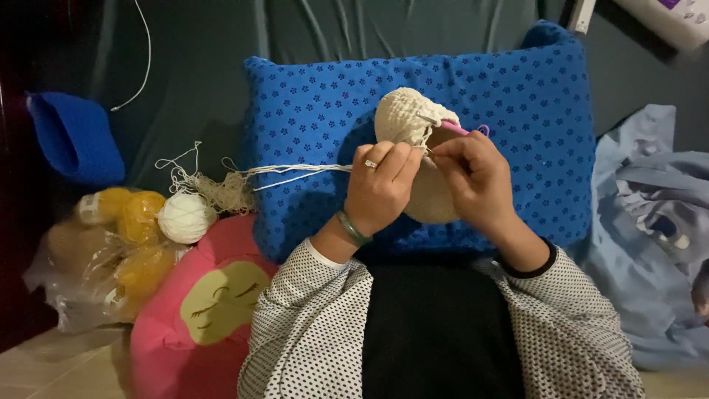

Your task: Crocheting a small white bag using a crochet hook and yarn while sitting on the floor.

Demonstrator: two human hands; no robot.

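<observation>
1. The left hand [378,188] grips the near-left edge of one cream crocheted piece [408,118], fingers [391,159] folded over it; a ring shows on one finger and a green bangle [351,227] on the wrist.
2. The right hand [476,177] pinches one pink crochet hook [464,129], fingers closed narrowly around its shaft, the hook tip at the rim of the crocheted piece.
3. The crocheted piece (rounded, cup-like) sits between both hands, in front of one blue pillow [517,96] dotted with small flower marks.
4. A cream yarn strand [295,171] runs left from the left hand to a loose tangle and to one white yarn ball [185,216].
5. Left of that ball lies one clear plastic bag [81,273] holding yellow yarn balls; at least three can be counted, more cannot be told.
6. One pink cushion [199,310] with a sleepy drawn face lies near left.
7. One blue fabric item [74,137] rests far left; pale blue cloth [650,222] is heaped at right.
8. Both sleeves are dotted white.
</observation>
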